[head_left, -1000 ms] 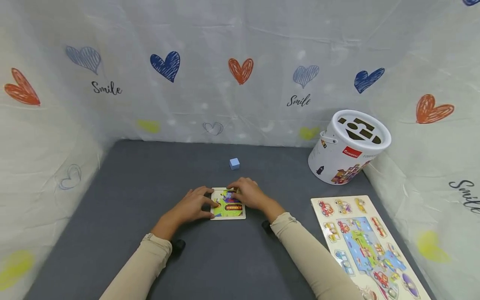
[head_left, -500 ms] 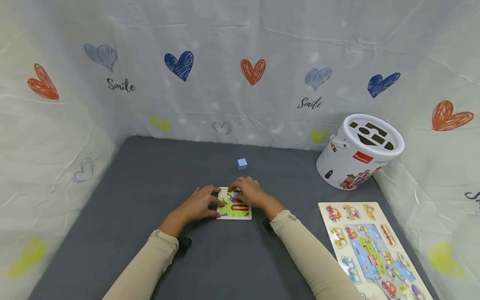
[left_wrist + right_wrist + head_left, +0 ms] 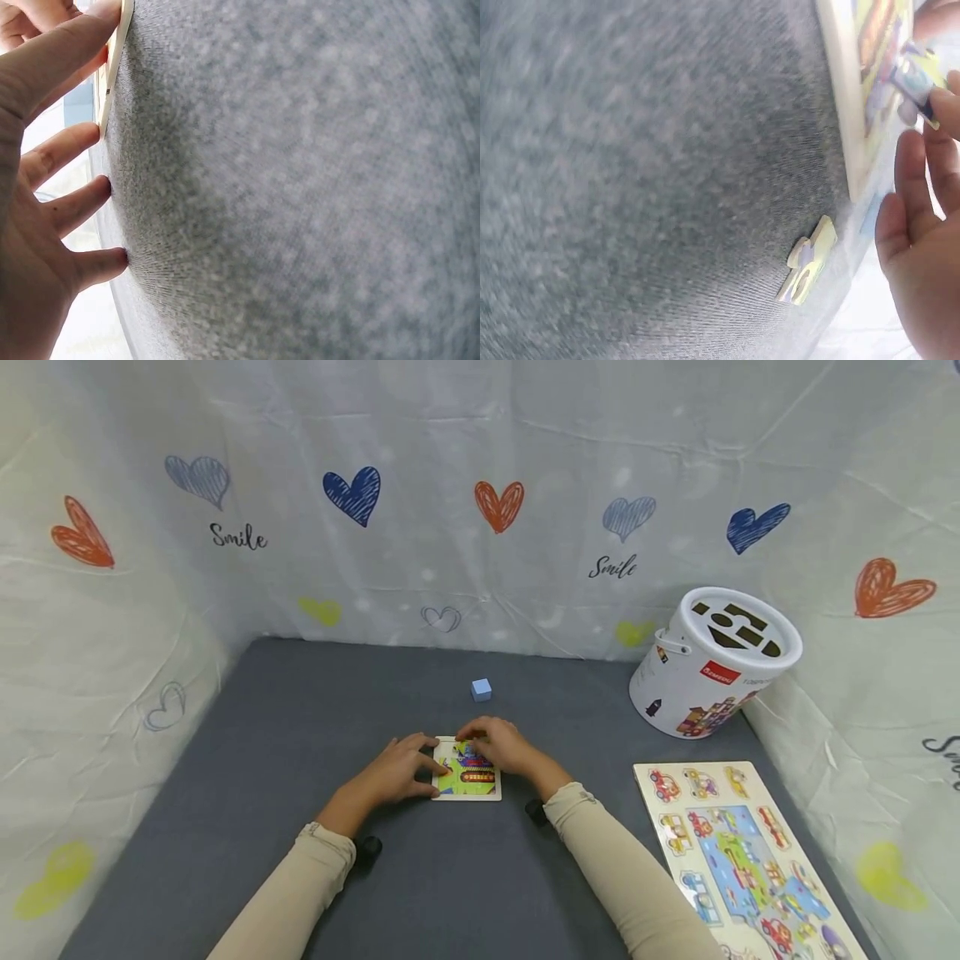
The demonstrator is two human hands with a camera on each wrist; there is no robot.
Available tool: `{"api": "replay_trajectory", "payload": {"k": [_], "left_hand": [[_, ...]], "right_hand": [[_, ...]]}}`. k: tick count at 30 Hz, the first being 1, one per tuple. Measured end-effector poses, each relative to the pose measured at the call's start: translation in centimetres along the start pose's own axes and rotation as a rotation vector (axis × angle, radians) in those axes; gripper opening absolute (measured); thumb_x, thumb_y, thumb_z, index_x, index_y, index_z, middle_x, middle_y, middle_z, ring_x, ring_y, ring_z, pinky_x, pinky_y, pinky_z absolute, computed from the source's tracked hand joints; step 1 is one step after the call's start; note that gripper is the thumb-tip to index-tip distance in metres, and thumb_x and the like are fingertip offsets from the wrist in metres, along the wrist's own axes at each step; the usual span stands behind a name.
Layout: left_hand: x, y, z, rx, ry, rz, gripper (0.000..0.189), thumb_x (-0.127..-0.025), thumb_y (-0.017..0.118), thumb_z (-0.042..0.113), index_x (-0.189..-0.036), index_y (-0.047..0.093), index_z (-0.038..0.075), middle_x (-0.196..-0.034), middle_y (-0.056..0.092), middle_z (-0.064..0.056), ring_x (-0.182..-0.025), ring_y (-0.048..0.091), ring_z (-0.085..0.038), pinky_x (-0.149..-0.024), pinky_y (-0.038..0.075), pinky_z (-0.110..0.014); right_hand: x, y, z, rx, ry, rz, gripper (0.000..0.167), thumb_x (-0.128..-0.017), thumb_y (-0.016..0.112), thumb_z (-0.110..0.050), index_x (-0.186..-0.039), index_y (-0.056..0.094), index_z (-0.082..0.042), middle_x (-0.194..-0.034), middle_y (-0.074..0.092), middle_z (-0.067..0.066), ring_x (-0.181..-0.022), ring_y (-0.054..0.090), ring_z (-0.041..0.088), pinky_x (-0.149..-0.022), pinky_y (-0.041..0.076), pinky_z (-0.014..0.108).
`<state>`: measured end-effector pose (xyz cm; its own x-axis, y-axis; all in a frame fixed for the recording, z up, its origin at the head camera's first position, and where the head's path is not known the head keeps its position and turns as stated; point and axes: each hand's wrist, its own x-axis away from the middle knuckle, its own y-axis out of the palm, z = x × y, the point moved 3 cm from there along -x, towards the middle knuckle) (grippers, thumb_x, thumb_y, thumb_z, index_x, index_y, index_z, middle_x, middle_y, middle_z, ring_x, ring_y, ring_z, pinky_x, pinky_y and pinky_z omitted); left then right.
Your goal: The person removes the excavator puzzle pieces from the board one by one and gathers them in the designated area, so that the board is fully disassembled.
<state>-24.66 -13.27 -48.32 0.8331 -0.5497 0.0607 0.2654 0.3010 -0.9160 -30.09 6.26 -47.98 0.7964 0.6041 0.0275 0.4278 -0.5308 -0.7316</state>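
Note:
A small square wooden puzzle tray (image 3: 467, 797) with a bright vehicle picture lies on the table between the hands. The left hand (image 3: 393, 770) has its fingers spread along the tray's left side, thumb at the near corner and index fingertip over the picture. In the left wrist view, the thumb presses the tray's rim. Above the tray's far right part, the right hand (image 3: 506, 747) pinches a puzzle piece (image 3: 916, 81), tilted over the picture in the right wrist view. Another loose puzzle piece (image 3: 808, 261) lies on the cloth near the tray, hidden behind the right hand in the head view.
A light blue cube (image 3: 482, 690) sits beyond the tray. At the back right stands a white bucket (image 3: 697, 685) with shaped holes in its lid. A larger wooden puzzle board (image 3: 652, 827) lies at the right. A patterned sheet (image 3: 412, 552) hangs around the grey table (image 3: 315, 710).
The head view has shifted slightly. Both hands keep about the same place at the tray, and the right fingers still work over its far right part.

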Motion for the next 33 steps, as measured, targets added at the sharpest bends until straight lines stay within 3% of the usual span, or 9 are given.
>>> {"api": "replay_trajectory", "payload": {"k": [3,6,12,18,28,33], "left_hand": [[0.0,0.0,-0.1,0.003,-0.015,-0.002,0.037,-0.08,0.079,0.038,-0.115,0.075,0.025,-0.145,0.048,-0.011,-0.138,0.037,-0.033,-0.106,0.024,-0.071],[0.1,0.1,-0.3,-0.002,-0.035,0.011,0.037,-0.08,0.079,0.037,-0.115,0.074,0.025,-0.145,0.047,-0.011,-0.138,0.038,-0.032,-0.106,0.024,-0.071],[0.2,0.2,-0.5,-0.004,-0.033,0.021,0.038,-0.08,0.08,0.035,-0.116,0.074,0.022,-0.144,0.048,-0.013,-0.136,0.039,-0.034,-0.105,0.024,-0.071],[-0.5,0.7,-0.1,0.012,0.0,0.022,0.038,-0.08,0.08,0.034,-0.115,0.074,0.022,-0.143,0.048,-0.014,-0.136,0.04,-0.035,-0.105,0.024,-0.072],[0.3,0.2,-0.2,0.023,-0.014,0.014,0.038,-0.08,0.08,0.034,-0.115,0.074,0.022,-0.143,0.048,-0.013,-0.137,0.038,-0.036,-0.105,0.023,-0.072],[0.1,0.2,0.0,0.014,-0.007,0.002,0.037,-0.081,0.079,0.035,-0.116,0.074,0.024,-0.145,0.047,-0.012,-0.14,0.035,-0.037,-0.106,0.023,-0.071]], "right_hand": [[0.0,-0.7,0.4,-0.135,0.004,0.013,0.021,-0.098,0.057,-0.006,-0.115,0.068,-0.007,-0.113,0.066,0.008,-0.104,0.063,0.023,-0.09,0.051,0.037],[0.5,-2.2,1.4,-0.193,0.021,0.035,0.021,-0.098,0.055,-0.005,-0.116,0.066,-0.003,-0.111,0.065,0.012,-0.098,0.063,0.023,-0.083,0.052,0.034],[3.1,-5.2,5.3,-0.162,0.11,0.097,0.021,-0.097,0.056,-0.001,-0.113,0.068,0.001,-0.112,0.066,0.016,-0.098,0.063,0.027,-0.082,0.052,0.037],[5.9,-6.2,8.4,-0.128,0.177,0.11,0.02,-0.094,0.057,0.001,-0.109,0.07,0.004,-0.109,0.069,0.019,-0.097,0.065,0.028,-0.081,0.052,0.036],[5.7,-5.3,8.1,-0.153,0.176,0.128,0.02,-0.094,0.059,-0.001,-0.11,0.07,0.002,-0.11,0.068,0.018,-0.098,0.064,0.028,-0.082,0.051,0.037],[5.2,-4.8,6.0,-0.106,0.159,0.16,0.021,-0.093,0.06,-0.001,-0.112,0.069,0.0,-0.11,0.068,0.015,-0.098,0.064,0.026,-0.083,0.052,0.038]]}}
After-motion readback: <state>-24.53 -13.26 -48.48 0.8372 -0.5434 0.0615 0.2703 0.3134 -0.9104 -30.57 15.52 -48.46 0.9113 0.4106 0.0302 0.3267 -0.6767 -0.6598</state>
